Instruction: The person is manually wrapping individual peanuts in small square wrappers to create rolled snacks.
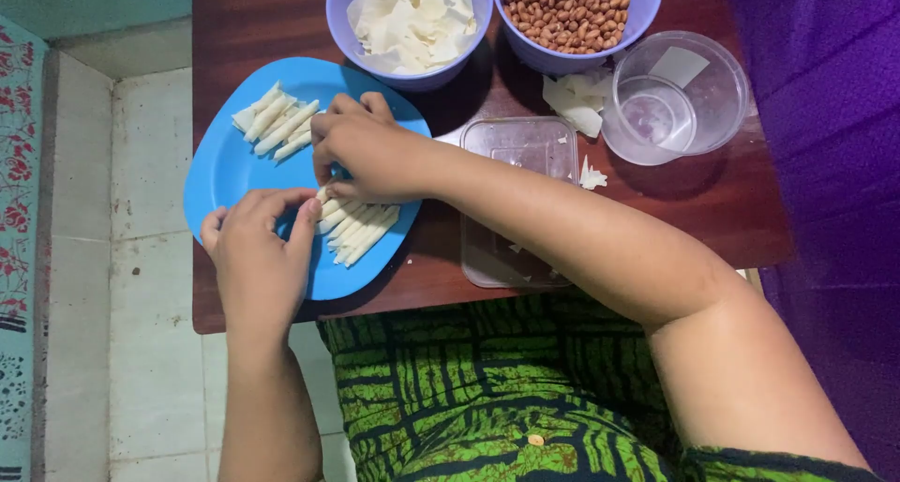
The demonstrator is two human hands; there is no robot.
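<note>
From my remote seat I start at the left edge, where pale floor tiles (150,163) run beside a dark wooden table (712,201). On its left part sits a blue plate (220,168), and at the plate's ten o'clock lies a small bunch of white rolled strips (274,118), side by side and slanted. My left hand (255,257) rests over the plate's seven o'clock rim, fingers curled inward, the thumb and forefinger tips meeting at the end of a second row of rolls (358,229) that lies near the plate's five o'clock — I cannot tell whether they actually pinch one. My right hand (367,149) comes in from three o'clock over the plate's centre, fingers bent down and closed onto the top of that same row; what sits under the fingertips is hidden. Further right, at twelve o'clock on the table, stands a lilac bowl of white wrapper squares (410,22), then a lilac bowl of peanuts (567,11). Below them lies a clear rectangular tray (516,201), and at two o'clock a clear round container (677,96), with loose white wrappers (577,102) between — all apart from both hands.
</note>
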